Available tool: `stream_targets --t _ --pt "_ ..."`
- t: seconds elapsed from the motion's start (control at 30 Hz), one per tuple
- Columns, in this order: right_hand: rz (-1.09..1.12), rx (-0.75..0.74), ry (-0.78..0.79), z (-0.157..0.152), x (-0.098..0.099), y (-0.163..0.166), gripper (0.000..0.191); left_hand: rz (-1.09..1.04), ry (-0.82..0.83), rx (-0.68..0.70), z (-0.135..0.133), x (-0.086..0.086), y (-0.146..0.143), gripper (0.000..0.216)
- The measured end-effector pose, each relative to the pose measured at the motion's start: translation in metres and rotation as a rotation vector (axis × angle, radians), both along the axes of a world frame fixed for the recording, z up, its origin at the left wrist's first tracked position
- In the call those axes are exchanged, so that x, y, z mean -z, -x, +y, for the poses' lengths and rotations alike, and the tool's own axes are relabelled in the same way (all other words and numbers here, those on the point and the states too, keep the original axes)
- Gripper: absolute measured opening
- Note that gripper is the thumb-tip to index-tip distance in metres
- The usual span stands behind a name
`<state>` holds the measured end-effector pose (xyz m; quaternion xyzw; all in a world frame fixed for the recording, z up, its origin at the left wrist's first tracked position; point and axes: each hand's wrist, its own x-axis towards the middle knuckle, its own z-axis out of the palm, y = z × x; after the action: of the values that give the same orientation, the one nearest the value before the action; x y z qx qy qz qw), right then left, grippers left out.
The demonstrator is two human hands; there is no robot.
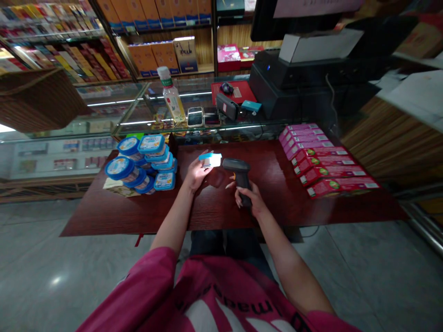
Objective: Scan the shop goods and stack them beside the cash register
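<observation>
My left hand (pixel 198 172) is closed around a small blue-and-white tub (pixel 212 160), held above the brown tabletop. One end of the tub is brightly lit. My right hand (pixel 252 196) grips the handle of a dark barcode scanner (pixel 236 166), whose head points left at the tub with a small gap between them. Left of my left hand stand stacked blue-lidded tubs: round ones (pixel 120 168) and rectangular ones (pixel 164 180). The tub's underside is partly covered by my fingers.
Pink boxes (pixel 304 133) and red boxes (pixel 341 184) lie in a row on the table (pixel 221 216) at right. Behind it, a glass counter holds a bottle (pixel 173 102), a phone (pixel 195 117) and a black device (pixel 227 106). A monitor (pixel 263 27) stands at back right.
</observation>
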<state>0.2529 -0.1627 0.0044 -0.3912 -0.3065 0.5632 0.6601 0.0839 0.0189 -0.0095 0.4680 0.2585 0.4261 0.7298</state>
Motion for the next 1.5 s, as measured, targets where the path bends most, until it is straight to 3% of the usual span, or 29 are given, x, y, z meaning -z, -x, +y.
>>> stream_targets --t 0.27,0.4,0.53,0.63,0.73,0.87,1.1,1.5 --pt "-0.005 0.024 -0.015 0.002 0.01 -0.002 0.028 -0.083 0.094 -0.028 -0.006 0.001 0.002 0.056" --pt "-0.008 0.016 -0.012 0.005 0.015 -0.007 0.029 0.036 -0.082 -0.164 -0.022 0.001 0.004 0.046" --pt "-0.026 0.021 -0.01 0.007 0.018 -0.01 0.03 0.304 -0.516 -0.425 -0.048 -0.009 0.025 0.033" --pt "-0.033 0.04 -0.022 0.007 0.017 -0.009 0.028 0.539 -0.832 -0.742 -0.068 -0.022 0.054 0.028" --pt "-0.042 0.05 -0.025 0.006 0.016 -0.007 0.029 0.762 -0.946 -1.062 -0.08 -0.029 0.083 0.025" --pt "-0.056 0.042 -0.019 0.007 0.021 -0.009 0.032 0.94 -0.894 -1.235 -0.082 -0.024 0.104 0.022" --pt "-0.063 0.042 -0.024 0.005 0.025 -0.011 0.035 0.983 -0.757 -1.208 -0.067 -0.008 0.104 0.021" --pt "-0.063 0.029 0.001 0.003 0.021 -0.009 0.038 1.165 -0.627 -1.229 -0.075 -0.012 0.099 0.024"
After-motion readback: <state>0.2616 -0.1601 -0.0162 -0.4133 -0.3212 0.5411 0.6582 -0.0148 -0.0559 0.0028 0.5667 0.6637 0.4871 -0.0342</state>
